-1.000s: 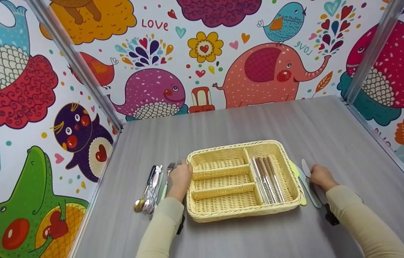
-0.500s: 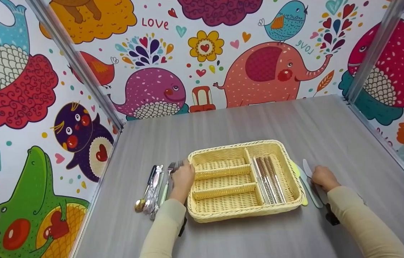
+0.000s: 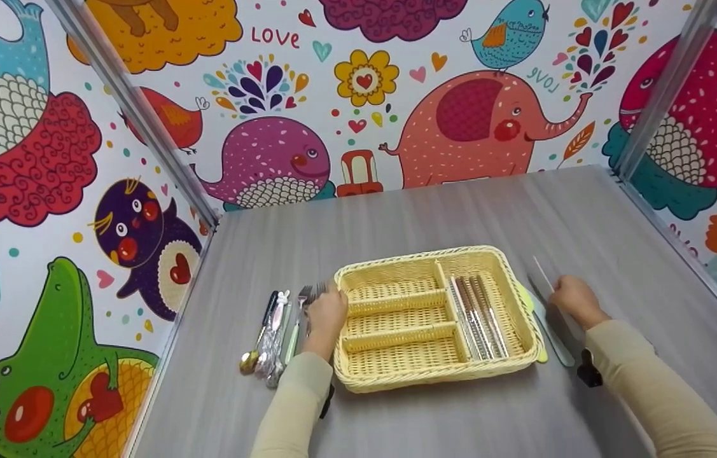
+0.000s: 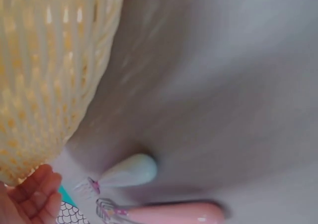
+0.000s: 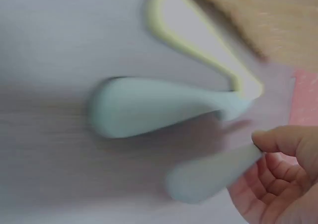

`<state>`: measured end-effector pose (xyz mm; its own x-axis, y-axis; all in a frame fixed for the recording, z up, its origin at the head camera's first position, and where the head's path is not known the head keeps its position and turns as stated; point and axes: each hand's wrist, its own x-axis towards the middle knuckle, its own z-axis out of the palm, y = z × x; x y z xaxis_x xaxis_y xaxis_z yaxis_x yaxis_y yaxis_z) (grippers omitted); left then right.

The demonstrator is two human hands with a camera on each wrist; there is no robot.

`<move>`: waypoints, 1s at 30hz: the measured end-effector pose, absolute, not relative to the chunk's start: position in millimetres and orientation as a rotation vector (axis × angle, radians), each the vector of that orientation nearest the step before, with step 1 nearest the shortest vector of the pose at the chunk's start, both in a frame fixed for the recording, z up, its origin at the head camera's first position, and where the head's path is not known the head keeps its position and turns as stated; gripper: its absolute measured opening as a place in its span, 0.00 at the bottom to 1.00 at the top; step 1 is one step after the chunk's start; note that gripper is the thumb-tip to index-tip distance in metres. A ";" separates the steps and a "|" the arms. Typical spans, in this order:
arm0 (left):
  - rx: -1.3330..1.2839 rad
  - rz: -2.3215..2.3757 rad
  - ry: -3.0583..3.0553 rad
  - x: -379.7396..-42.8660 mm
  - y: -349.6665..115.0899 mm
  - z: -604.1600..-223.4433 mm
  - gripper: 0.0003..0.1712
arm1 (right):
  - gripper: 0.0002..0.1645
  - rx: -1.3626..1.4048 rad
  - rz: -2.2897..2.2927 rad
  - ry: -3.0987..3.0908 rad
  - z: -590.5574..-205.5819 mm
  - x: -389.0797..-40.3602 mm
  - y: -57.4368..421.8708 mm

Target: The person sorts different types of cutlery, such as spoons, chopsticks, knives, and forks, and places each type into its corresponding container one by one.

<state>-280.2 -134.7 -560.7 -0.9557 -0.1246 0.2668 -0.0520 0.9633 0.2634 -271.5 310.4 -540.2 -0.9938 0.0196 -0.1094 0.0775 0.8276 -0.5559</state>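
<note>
At the left end of the yellow wicker basket, my left hand grips the rim, its fingers curled against the weave in the left wrist view. My right hand, right of the basket, pinches a table knife by its pale grey-green handle between thumb and fingers. The knife is lifted off the table, blade pointing away. Beneath and beside it lie a teal-handled knife and a yellow-edged one. Several brown-and-silver chopsticks fill part of the basket's right compartment.
Left of the basket lie forks, a gold spoon and plastic-wrapped cutlery. Green and pink handles show close to the basket's left side. Printed walls enclose the grey table at the back and sides.
My right hand has raised the knife off the table, and its blade has tilted up from lying flat. My left hand stays at the basket's rim, shifted very slightly right.
</note>
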 end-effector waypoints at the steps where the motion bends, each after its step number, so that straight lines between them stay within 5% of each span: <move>1: 0.134 -0.377 -2.834 -280.4 -134.8 -560.9 0.15 | 0.02 0.062 -0.886 2.947 -532.3 -275.0 306.0; 8: 0.140 -0.415 -2.842 -280.9 -136.0 -563.0 0.18 | 0.06 -0.205 -0.978 3.162 -476.6 -286.5 247.3; 20: 0.130 -0.413 -2.844 -280.2 -136.2 -561.8 0.17 | 0.07 -1.522 -0.739 2.961 -471.1 -247.2 111.7; 30: 0.139 -0.402 -2.817 -280.1 -136.5 -565.6 0.16 | 0.04 -1.499 -0.118 2.578 -507.0 -222.7 70.3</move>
